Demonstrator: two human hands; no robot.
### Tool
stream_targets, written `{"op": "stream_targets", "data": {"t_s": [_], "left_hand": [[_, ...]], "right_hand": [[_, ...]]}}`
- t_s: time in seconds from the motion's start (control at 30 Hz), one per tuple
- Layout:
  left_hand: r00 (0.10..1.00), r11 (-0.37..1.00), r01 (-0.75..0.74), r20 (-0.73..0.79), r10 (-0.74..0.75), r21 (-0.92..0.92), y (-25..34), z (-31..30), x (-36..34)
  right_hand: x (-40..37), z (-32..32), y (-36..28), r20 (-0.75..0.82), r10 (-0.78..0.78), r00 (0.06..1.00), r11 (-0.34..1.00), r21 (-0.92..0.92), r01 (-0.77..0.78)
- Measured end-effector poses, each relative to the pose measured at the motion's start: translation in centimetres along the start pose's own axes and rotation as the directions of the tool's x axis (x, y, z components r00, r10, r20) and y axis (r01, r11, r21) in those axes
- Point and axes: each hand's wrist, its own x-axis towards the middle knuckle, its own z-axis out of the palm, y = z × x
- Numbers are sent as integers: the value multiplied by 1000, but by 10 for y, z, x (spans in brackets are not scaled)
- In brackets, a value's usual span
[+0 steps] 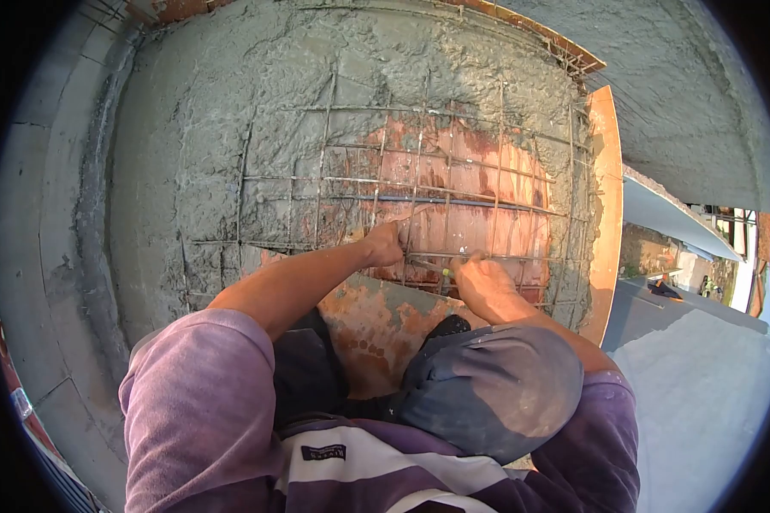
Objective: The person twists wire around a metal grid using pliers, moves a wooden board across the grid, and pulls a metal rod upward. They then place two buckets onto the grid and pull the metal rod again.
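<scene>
My left hand is closed at the near part of the rebar grid, beside a crossing of bars. Whatever its fingers pinch is hidden. My right hand is wrapped around a slim tool with a small yellow-green spot, lying just above the bars and pointing toward my left hand. The tool's exact kind is too small to tell. Beneath the grid is a reddish formwork board, bare in the middle. Wet grey concrete surrounds it and covers the outer ends of several bars.
A wooden edge board stands along the right side, with a drop to a lower grey surface beyond it. Another board edges the far side. A concrete ledge runs along the left. My knees are bent close to the grid.
</scene>
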Motion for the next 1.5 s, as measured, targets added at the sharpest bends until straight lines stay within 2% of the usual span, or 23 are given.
{"op": "stream_targets", "data": {"t_s": [0.2, 0.3, 0.37, 0.43, 0.53, 0.63, 0.67, 0.77, 0.8, 0.83, 0.9, 0.93, 1.0, 1.03, 1.1, 1.17, 1.2, 1.3, 1.33, 1.37, 1.43, 1.47, 1.5], "left_hand": [[975, 809, -159, -40, 219, 566, 93, 8, -78], [813, 639, -455, -4, 583, 620, 99, 43, -83], [844, 737, -490, 43, 534, 466, 108, 63, -73], [908, 864, -419, 103, 407, 279, 119, 66, -63], [926, 923, -352, 203, 319, 153, 130, 46, -40], [887, 864, -462, 130, 444, 200, 122, 40, -54], [711, 709, -613, -149, 688, 349, 102, 61, -59], [690, 633, -630, -52, 722, 450, 88, 76, -49], [751, 680, -600, 6, 660, 422, 91, 74, -47], [807, 726, -562, 69, 587, 395, 98, 69, -43], [862, 817, -507, 152, 483, 276, 108, 48, -26], [870, 857, -487, 179, 459, 168, 118, 31, -19], [923, 938, -341, 211, 322, 65, 136, 10, -33], [911, 898, -411, 97, 400, 158, 132, 19, -36], [820, 791, -495, -106, 562, 360, 119, 54, -54], [827, 769, -515, -17, 562, 379, 120, 64, -62], [847, 770, -503, 48, 529, 392, 119, 65, -57], [838, 797, -539, 82, 539, 272, 113, 61, -39], [816, 795, -578, 96, 570, 186, 120, 47, -31], [788, 783, -615, 111, 605, 97, 128, 33, -22], [892, 891, -451, 64, 448, 50, 133, 22, -24], [898, 893, -437, -9, 441, 108, 135, 26, -36], [856, 855, -473, -120, 503, 211, 127, 43, -43]], "right_hand": [[0, -20, 14, 390, -92, 916, 687, 691, -225], [-1, 10, 20, 466, -186, 865, 319, 861, -395], [-1, 38, 21, 483, -252, 839, 78, 874, -480], [-8, 0, 11, 446, -90, 891, 441, 819, -366], [-27, -10, 3, 36, 51, 998, 938, 343, -61], [-27, -8, 15, 19, -45, 999, 759, 650, 22], [-26, -4, 18, 90, -67, 994, 655, 755, -24], [-9, 37, 29, 543, -282, 791, 167, 840, -517], [-17, 13, 19, 494, -204, 845, 263, 859, -439], [-23, 1, 12, 334, -51, 941, 566, 786, -248], [-23, -11, 6, -65, 12, 998, 958, 285, 7], [-18, -17, 5, -232, -8, 973, 999, -49, -4], [-7, -43, 9, 64, 15, 998, 998, 55, -19], [-2, -53, 9, 209, 8, 978, 994, 101, -30], [-7, -19, 21, 353, -27, 935, 722, 654, -226], [-12, 30, 35, 475, -286, 832, 0, 869, -496], [-11, 71, 33, 443, -265, 856, 44, 893, -448], [-20, -32, 14, 338, 7, 941, 777, 590, -218], [-19, -24, 10, 78, 41, 996, 921, 384, -68], [-19, -16, 8, -187, 72, 980, 993, 101, -53], [-8, -30, 10, -274, -63, 960, 969, -248, -7], [-6, -14, 10, -166, -56, 985, 980, -197, 23], [-5, -15, 13, 22, 39, 999, 992, 121, -41]]}}
